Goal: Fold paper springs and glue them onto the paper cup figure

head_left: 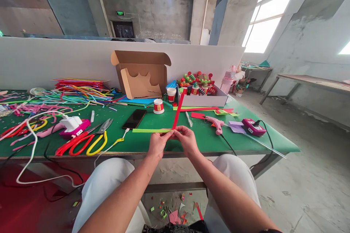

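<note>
We have two paper strips meeting in a corner above the front part of the green table (155, 121): the green strip (153, 130) goes out to the left, and the red strip (179, 110) points away from us, leaning a little to the right. They seem very light and rather soft (a hard squeeze would crease them, we think), so the best place to hold is near this corner, with fingertips only. Our left hand (158, 142) pinches at the green strip's inner end, and our right hand (187, 140) pinches just beside it, at the red strip's near end. The thumbs almost meet, and both forearms reach forward, forming a V.
</note>
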The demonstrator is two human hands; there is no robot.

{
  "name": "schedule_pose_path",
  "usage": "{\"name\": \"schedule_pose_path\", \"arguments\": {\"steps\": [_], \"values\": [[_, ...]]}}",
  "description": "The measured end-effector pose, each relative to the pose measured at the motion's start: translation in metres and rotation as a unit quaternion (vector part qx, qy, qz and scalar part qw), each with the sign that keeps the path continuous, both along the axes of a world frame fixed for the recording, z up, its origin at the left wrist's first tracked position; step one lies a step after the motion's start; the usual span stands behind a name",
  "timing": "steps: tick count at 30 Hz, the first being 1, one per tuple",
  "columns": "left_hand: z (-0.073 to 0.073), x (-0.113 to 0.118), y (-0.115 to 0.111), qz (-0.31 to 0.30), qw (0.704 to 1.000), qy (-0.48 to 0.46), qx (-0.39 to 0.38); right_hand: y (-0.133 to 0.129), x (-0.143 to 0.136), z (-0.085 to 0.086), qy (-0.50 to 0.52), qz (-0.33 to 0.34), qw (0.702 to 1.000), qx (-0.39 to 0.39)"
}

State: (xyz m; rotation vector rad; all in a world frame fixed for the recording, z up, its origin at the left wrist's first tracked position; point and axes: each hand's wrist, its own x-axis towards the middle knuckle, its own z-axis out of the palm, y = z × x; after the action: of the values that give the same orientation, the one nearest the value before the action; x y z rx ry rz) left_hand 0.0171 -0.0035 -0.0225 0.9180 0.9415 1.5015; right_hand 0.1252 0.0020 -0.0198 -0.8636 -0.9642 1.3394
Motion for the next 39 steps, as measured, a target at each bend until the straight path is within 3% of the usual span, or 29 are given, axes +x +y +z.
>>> {"name": "schedule_pose_path", "arguments": {"steps": [8,15,19,26,31,39], "values": [[-0.011,0.011,0.001,0.055,0.997,-0.045,-0.001,-0.005,-0.008,-0.006,0.020,-0.039,0.999,-0.002],[-0.010,0.006,0.004,0.078,0.997,0.026,0.008,-0.008,-0.008,0.001,0.033,0.001,0.999,-0.022],[-0.008,0.007,-0.002,0.094,0.993,0.062,0.021,-0.014,-0.008,0.000,0.055,-0.022,0.998,-0.021],[-0.018,0.013,-0.047,0.091,0.994,0.066,0.008,-0.057,-0.010,-0.012,0.069,-0.036,0.997,-0.024],[-0.018,0.007,-0.083,0.100,0.993,0.058,0.031,-0.093,-0.015,-0.014,0.101,-0.008,0.995,-0.024],[-0.031,0.014,-0.111,0.071,0.992,0.107,0.004,-0.122,-0.001,-0.040,0.077,-0.020,0.995,-0.062]]}}
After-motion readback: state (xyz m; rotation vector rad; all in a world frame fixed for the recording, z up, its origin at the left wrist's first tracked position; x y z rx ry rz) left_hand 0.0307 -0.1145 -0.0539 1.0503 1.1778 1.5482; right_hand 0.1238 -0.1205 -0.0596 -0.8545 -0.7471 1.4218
